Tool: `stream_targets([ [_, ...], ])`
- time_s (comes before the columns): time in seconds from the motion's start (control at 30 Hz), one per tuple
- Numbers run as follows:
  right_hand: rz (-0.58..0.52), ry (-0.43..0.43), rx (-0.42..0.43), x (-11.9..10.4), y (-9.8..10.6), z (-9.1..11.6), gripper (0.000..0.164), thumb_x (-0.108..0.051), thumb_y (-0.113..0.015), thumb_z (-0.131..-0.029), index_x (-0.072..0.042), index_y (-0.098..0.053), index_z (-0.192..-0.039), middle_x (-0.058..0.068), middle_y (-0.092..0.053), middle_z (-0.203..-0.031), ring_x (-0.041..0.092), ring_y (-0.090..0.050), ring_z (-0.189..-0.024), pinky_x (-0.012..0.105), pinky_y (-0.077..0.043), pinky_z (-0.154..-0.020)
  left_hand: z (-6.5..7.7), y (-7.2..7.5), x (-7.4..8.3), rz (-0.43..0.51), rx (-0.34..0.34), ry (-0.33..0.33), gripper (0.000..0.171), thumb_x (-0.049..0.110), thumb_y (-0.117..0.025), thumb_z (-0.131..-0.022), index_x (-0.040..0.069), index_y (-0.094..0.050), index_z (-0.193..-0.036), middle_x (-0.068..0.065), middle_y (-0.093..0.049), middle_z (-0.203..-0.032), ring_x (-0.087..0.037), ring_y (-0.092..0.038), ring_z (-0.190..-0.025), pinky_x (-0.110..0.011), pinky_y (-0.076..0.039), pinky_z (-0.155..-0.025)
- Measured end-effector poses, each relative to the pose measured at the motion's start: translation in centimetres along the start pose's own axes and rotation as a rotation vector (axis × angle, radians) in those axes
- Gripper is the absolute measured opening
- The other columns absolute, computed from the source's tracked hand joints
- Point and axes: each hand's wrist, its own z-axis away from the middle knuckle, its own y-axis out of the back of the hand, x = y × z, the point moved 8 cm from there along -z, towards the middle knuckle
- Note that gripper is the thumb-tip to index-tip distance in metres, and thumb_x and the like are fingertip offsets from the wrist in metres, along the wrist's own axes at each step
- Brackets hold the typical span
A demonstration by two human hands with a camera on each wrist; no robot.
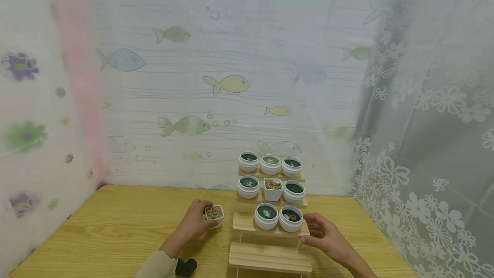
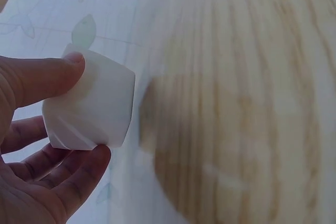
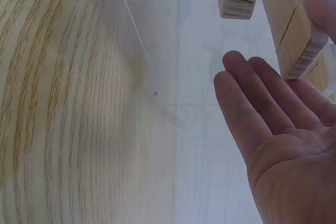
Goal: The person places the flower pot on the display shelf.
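Small white pot held at desk level, left of the tiered stand.

The small white pot [image 1: 214,214], filled with gravel, is pinched between thumb and curled fingers of the left hand [image 1: 194,222] on the desk [image 1: 115,231]. The right hand [image 1: 324,233], grip spread, is laid against the wooden stand [image 1: 270,226]. Seven white pots [image 1: 266,216] are seen on its tiers.

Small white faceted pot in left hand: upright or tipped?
Upright: the small white faceted pot shows its gravel top facing up, gripped by the left hand on the wooden table.
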Motion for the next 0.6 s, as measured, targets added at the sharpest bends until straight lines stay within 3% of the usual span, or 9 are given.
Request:
stream_targets([
  [0.6,-0.012,0.002,-0.014,-0.1,-0.1,0.1,0.059,-0.010,-0.067,-0.089,0.012,-0.036,-0.134,0.021,-0.057,-0.117,0.021,-0.062,-0.099,0.029,-0.052,-0.081,0.1,2.2,3.8,0.084,0.037,-0.068,0.053,0.018,-0.084,-0.072,0.000,-0.063,-0.117,-0.007,-0.053,-0.099,-0.018,-0.055,-0.087,-0.029,-0.048,-0.066],
])
